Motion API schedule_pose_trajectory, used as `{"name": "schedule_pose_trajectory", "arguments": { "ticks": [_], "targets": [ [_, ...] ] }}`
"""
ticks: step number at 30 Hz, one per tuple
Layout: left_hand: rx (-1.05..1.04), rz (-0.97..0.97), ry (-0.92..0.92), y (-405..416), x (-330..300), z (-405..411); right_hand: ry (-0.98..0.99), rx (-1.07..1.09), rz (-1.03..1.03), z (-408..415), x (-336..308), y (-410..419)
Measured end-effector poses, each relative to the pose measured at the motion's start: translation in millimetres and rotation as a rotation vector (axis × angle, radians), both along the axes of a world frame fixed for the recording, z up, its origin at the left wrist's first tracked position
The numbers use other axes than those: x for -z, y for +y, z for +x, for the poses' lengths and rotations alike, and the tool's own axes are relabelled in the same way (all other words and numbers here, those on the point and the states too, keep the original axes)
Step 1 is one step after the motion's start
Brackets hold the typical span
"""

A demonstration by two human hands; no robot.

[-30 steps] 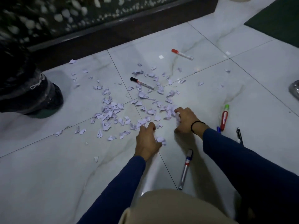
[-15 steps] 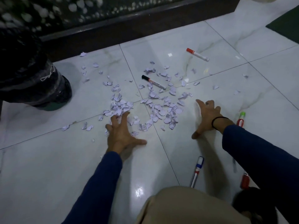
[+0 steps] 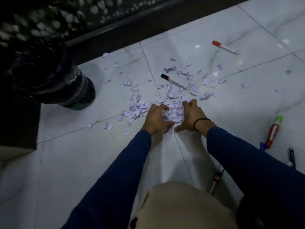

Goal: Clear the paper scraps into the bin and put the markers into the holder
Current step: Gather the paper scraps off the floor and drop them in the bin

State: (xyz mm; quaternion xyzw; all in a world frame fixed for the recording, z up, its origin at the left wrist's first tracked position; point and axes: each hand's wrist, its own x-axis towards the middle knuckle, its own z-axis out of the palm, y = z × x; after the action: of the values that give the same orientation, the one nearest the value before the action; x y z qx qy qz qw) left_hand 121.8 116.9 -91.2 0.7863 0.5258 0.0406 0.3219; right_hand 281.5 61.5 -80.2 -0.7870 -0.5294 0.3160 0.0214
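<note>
Pale paper scraps [image 3: 173,111] lie piled on the white tiled floor between my two hands. My left hand [image 3: 156,119] and my right hand [image 3: 191,115] curl around the pile from either side, fingers bent into it. More scraps [image 3: 137,106] spread to the left and beyond. A black-capped marker [image 3: 173,81] lies just past the pile. A red-capped marker [image 3: 225,47] lies farther back right. A red marker with a green cap [image 3: 273,131] sits at the right. Another marker [image 3: 217,180] shows partly under my right sleeve. The bin [image 3: 66,86], lined with a black bag, stands at the left.
A dark pen [image 3: 291,158] lies at the right edge, with a blue tip [image 3: 262,146] beside the red marker. A dark skirting and patterned wall [image 3: 115,30] run along the back. A dark box edge [image 3: 18,126] stands at the left. My knee [image 3: 181,207] fills the bottom.
Both hands were spread flat and wide apart half a second ago; they have swept inward and now cup a gathered pile of scraps between them.
</note>
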Motion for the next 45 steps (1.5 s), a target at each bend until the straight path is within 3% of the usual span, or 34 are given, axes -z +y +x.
{"name": "schedule_pose_trajectory", "arguments": {
  "ticks": [5,12,15,20,25,29,34,37,40,45],
  "targets": [
    [-0.108,0.075,0.061,11.7,-60.4,-106.0,-0.184,-0.156,0.119,-14.6,-35.4,10.8],
    [-0.267,-0.210,0.324,-40.9,-29.0,-216.7,-0.228,-0.375,0.138,-91.8,-25.6,27.8],
    [-0.369,-0.243,0.222,-69.2,-4.8,-221.2,-0.241,-0.389,0.143,-101.6,-21.6,21.1],
    [-0.537,-0.087,-0.076,-77.7,16.7,-165.5,-0.250,-0.336,0.136,-77.3,-20.4,7.4],
    [-0.473,-0.129,-0.241,-43.8,16.8,-80.7,-0.217,-0.248,0.132,-58.9,-21.6,-2.7],
    [-0.362,-0.125,-0.227,-27.4,-1.6,-81.8,-0.225,-0.253,0.116,-64.6,-18.3,-1.0],
    [-0.543,0.080,-0.055,20.7,-16.5,-205.5,-0.186,-0.261,0.166,-76.2,-9.5,12.0],
    [-0.657,-0.022,0.100,44.5,-17.8,-278.5,-0.182,-0.256,0.168,-93.1,-4.2,20.0],
    [-0.680,-0.138,0.083,52.1,-10.9,-297.0,-0.166,-0.277,0.183,-110.9,-4.4,25.6],
    [-0.632,-0.011,-0.046,42.3,14.4,-251.3,-0.157,-0.320,0.184,-121.1,-5.3,31.4]
  ]
}}
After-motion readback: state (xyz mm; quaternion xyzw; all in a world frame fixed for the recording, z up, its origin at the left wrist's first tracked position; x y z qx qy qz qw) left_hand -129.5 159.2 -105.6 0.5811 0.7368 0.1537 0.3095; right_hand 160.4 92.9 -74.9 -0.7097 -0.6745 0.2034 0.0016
